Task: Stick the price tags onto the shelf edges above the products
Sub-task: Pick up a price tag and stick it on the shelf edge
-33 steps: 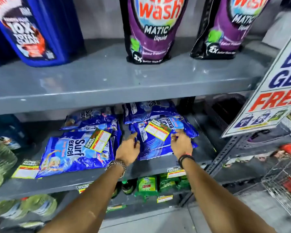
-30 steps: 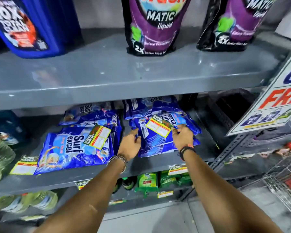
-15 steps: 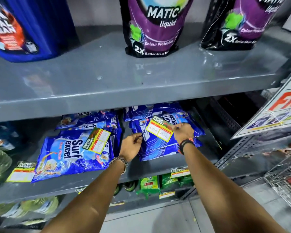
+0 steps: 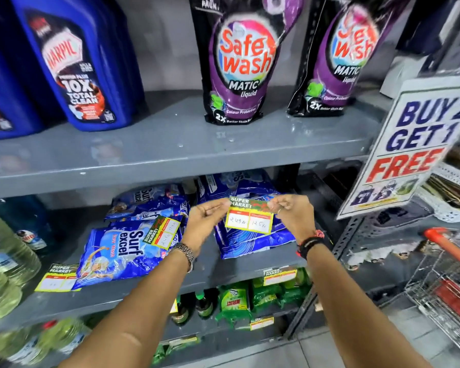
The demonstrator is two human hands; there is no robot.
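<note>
Price tag (image 4: 248, 217): held in the air in front of the blue detergent packs (image 4: 252, 235), below the grey shelf edge (image 4: 170, 179).
Left hand (image 4: 206, 221): fingers pinched on the tag's left edge.
Right hand (image 4: 292, 212): fingers pinched on its upper right corner.
Second tag (image 4: 162, 233): laid on a Surf excel pack (image 4: 122, 251).

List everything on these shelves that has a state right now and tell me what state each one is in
Held price tag: lifted off the packs, pinched at its top corners by the left hand and right hand, not yet stuck.
Second price tag: lying on the Surf Excel pack.
Third price tag: lying flat on the shelf.
Upper shelf edge: bare.
Safe Wash pouches: upright.
Harpic bottle: upright.
</note>
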